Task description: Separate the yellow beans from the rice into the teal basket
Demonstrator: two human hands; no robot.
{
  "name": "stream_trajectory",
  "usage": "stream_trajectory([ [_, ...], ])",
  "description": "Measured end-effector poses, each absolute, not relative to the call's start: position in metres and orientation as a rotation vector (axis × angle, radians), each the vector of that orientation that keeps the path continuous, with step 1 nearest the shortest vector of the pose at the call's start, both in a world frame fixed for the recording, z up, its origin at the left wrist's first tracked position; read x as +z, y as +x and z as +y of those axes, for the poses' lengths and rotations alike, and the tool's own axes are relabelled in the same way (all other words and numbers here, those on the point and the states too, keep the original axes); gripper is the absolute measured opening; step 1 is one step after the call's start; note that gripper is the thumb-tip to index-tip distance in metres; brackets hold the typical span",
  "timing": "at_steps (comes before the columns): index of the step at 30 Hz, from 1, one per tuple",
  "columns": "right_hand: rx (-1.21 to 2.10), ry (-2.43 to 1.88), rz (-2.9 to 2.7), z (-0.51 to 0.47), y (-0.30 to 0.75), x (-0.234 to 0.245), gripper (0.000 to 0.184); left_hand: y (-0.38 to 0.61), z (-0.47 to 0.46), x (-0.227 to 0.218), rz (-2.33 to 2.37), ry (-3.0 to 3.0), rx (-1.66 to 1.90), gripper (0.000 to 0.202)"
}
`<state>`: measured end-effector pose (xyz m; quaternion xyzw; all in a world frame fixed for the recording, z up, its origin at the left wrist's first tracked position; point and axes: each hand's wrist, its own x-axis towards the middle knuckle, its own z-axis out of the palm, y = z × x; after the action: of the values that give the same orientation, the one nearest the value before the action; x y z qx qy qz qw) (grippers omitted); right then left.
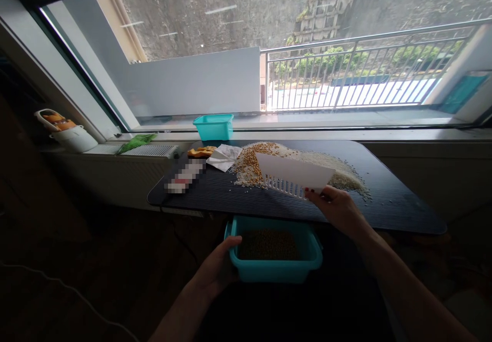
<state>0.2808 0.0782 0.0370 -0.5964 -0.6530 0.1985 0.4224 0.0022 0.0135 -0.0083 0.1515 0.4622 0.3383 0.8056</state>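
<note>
My left hand (220, 266) grips the left rim of a teal plastic bin (274, 273) held below the near edge of the dark table (403, 214); brownish beans lie inside the bin. My right hand (336, 207) pinches a white slotted scoop (294, 174) by its near corner, tilted over the table. Behind the scoop a heap of yellow beans (249, 163) and a spread of white rice (340, 170) lie mixed on the tabletop.
A second teal bin (213, 126) stands on the window ledge at the back. White paper (225, 157), orange peel bits (202, 152) and a blurred packet (184, 176) lie on the table's left side. A white appliance (73, 137) sits at far left. A cable crosses the floor.
</note>
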Motion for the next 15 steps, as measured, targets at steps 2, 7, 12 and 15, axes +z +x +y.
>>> stream_trajectory([
  [2, 0.492, -1.488, -1.642, 0.077, 0.280, 0.040, 0.029, 0.002, 0.014, -0.009, 0.991, 0.330, 0.729, 0.044],
  [7, 0.461, -1.458, -1.698, 0.080, 0.270, 0.042, 0.031, -0.003, 0.014, -0.009, 0.990, 0.317, 0.729, 0.043],
  [12, 0.465, -1.411, -1.783, 0.081, 0.258, 0.040, 0.032, -0.011, 0.015, -0.007, 1.005, 0.317, 0.747, 0.045],
  [15, 0.526, -1.391, -1.829, 0.079, 0.254, 0.042, 0.031, -0.016, 0.015, -0.006, 1.030, 0.310, 0.760, 0.046],
])
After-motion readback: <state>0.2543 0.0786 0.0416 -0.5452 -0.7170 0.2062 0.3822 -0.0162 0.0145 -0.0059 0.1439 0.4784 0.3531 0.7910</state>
